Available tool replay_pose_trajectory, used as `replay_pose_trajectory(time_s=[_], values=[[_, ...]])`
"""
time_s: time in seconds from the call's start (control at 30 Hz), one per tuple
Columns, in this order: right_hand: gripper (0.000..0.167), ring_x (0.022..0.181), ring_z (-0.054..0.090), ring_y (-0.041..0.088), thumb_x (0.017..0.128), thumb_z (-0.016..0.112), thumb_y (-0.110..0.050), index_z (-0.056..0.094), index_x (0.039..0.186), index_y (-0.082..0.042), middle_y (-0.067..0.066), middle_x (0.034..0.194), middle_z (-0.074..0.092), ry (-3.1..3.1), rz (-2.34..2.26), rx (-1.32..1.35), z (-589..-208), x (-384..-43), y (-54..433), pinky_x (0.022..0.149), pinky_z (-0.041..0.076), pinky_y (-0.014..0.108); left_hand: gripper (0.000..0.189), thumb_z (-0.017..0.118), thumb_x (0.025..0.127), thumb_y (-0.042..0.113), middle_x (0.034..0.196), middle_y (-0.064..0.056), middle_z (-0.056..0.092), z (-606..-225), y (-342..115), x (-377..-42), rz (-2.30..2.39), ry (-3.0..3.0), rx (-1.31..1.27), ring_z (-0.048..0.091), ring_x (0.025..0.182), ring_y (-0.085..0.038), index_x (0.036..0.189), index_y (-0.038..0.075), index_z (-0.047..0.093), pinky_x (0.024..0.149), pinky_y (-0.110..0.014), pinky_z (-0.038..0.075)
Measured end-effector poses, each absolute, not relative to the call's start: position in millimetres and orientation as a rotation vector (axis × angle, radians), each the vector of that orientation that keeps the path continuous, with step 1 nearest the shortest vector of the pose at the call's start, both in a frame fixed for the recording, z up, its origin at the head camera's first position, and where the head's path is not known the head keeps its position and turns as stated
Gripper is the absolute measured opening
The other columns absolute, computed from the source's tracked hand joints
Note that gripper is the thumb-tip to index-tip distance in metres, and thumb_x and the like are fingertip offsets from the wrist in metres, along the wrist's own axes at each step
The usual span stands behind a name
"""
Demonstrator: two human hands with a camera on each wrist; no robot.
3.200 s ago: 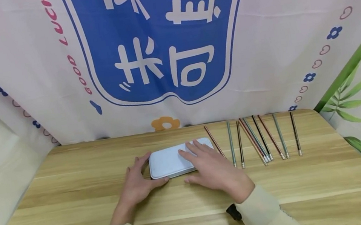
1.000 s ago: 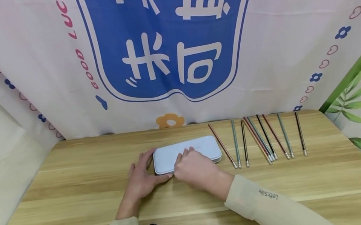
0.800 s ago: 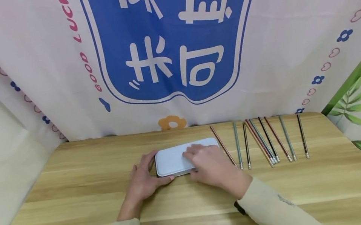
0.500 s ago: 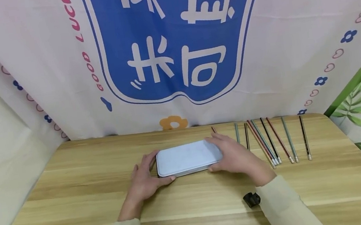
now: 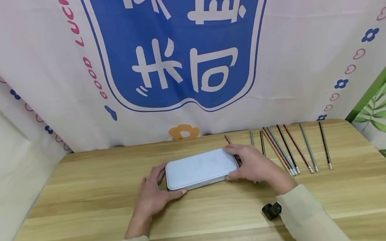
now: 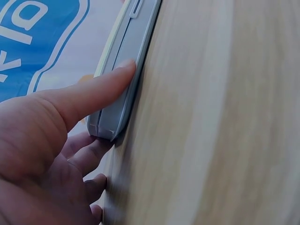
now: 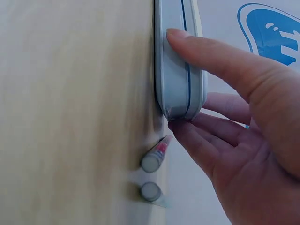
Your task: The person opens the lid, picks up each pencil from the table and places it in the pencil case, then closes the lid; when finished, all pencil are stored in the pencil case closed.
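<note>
A pale blue tin pencil case [image 5: 201, 169] lies on the wooden table with its lid down. My left hand [image 5: 152, 197] holds its left end, thumb along the front side and fingers round the back corner. At the right end my right hand [image 5: 255, 165] grips it the same way. In the left wrist view, the left thumb [image 6: 103, 91] presses the case's front wall [image 6: 124, 42], close to the slotted catch. The right wrist view has the right thumb [image 7: 201, 49] on the side of the case [image 7: 174, 79], the other fingers behind its end.
To the right lie several pencils [image 5: 297, 147] in red, green and black, erasers toward me. The nearest red pencil [image 5: 228, 139] is partly hidden by my right hand. Two eraser ends [image 7: 151, 163] show close below the case's end. A printed curtain [image 5: 184, 113] hangs behind the table.
My right hand has moved from the middle of the lid, where its fingers were curled, to the case's right end, and now grips it. The left hand keeps its hold.
</note>
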State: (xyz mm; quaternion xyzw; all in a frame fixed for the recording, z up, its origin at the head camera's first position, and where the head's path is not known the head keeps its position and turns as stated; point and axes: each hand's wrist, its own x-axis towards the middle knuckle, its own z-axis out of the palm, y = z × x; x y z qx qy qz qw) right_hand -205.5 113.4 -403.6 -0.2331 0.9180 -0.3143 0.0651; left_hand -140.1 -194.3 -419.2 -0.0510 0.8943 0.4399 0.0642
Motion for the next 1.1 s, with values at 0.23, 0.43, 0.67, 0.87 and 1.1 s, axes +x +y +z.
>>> replay_pose_trajectory(time_s=[0.23,0.43,0.67,0.87,1.1], values=[[0.079,0.136,0.064,0.038,0.085,0.094,-0.029,0.06,0.15,-0.001,0.024,0.161,0.053,2.76,-0.944,-0.808,-402,-210,120,0.109,0.058,0.048,0.107,0.098,0.078,0.025,0.169,-0.02,0.043,-419,-196,-140,1.353,2.684,-0.172,0.018,0.168,-0.04,0.165,0.01,0.038,0.138,-0.058,-0.006],[0.069,0.124,0.072,0.032,0.092,0.088,-0.033,0.063,0.149,-0.005,0.021,0.156,0.06,2.658,-1.156,-0.729,-402,-214,126,0.093,0.065,0.039,0.105,0.099,0.078,0.024,0.167,-0.02,0.048,-419,-198,-141,1.358,2.708,-0.144,0.031,0.163,-0.041,0.164,0.009,0.04,0.138,-0.058,-0.004],[0.058,0.12,0.076,0.032,0.101,0.074,-0.047,0.069,0.144,-0.009,0.015,0.137,0.075,2.679,-1.284,-0.544,-401,-222,118,0.095,0.066,0.046,0.105,0.098,0.079,0.025,0.167,-0.023,0.046,-420,-199,-141,1.327,2.714,-0.144,0.025,0.166,-0.041,0.164,0.006,0.039,0.139,-0.057,-0.004],[0.028,0.102,0.078,0.031,0.105,0.072,-0.033,0.078,0.099,-0.007,0.012,0.107,0.082,2.853,-1.215,-0.486,-399,-237,104,0.08,0.064,0.043,0.103,0.097,0.079,0.023,0.169,-0.021,0.043,-421,-199,-139,1.335,2.703,-0.158,0.012,0.169,-0.04,0.163,0.006,0.041,0.139,-0.056,-0.004],[0.028,0.095,0.077,0.03,0.104,0.072,-0.026,0.079,0.113,0.0,0.017,0.107,0.082,2.954,-1.136,-0.191,-402,-249,85,0.079,0.063,0.042,0.1,0.098,0.078,0.024,0.171,-0.02,0.041,-422,-198,-138,1.368,2.687,-0.167,0.006,0.17,-0.04,0.162,0.011,0.044,0.138,-0.058,-0.005]])
